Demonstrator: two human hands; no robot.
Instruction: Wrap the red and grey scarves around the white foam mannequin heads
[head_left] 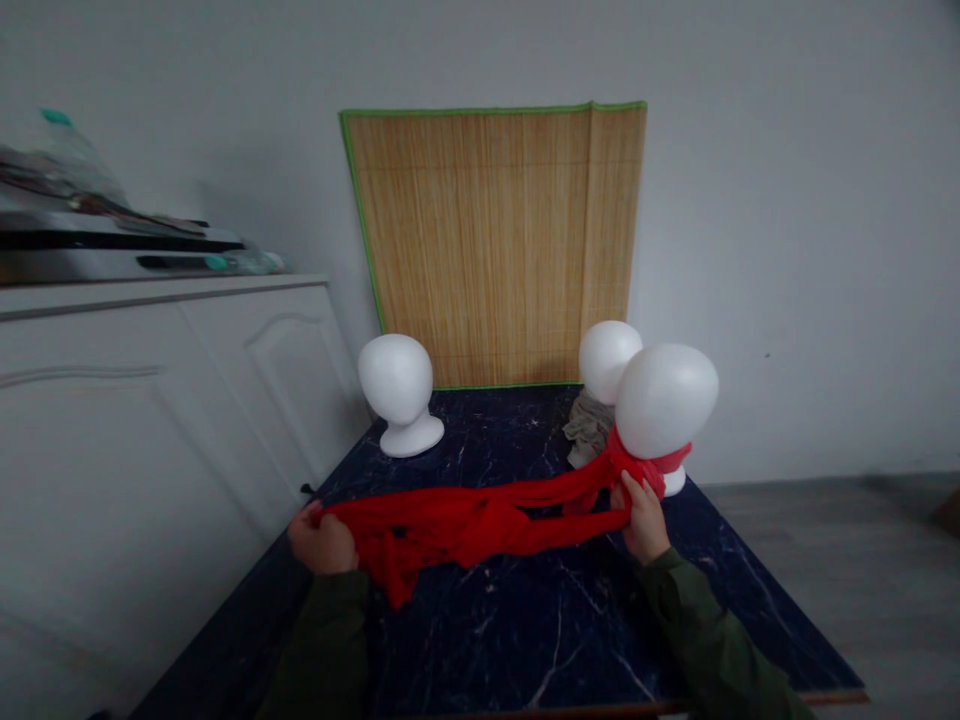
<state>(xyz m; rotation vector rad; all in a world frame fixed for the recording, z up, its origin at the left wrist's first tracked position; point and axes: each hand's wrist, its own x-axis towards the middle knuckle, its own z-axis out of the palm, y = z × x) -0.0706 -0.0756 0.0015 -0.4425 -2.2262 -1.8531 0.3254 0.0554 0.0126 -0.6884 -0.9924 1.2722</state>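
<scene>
Your left hand [324,540] is closed on the red cloth [472,525], forearm pointing forward over the dark marbled table [540,640]. Your right hand [645,515] pinches the same cloth, thumb uppermost, forearm angled inward from lower right. Cloth spans both hands, drooping between, and wraps the neck of the nearer right-side white head form [666,400].
</scene>
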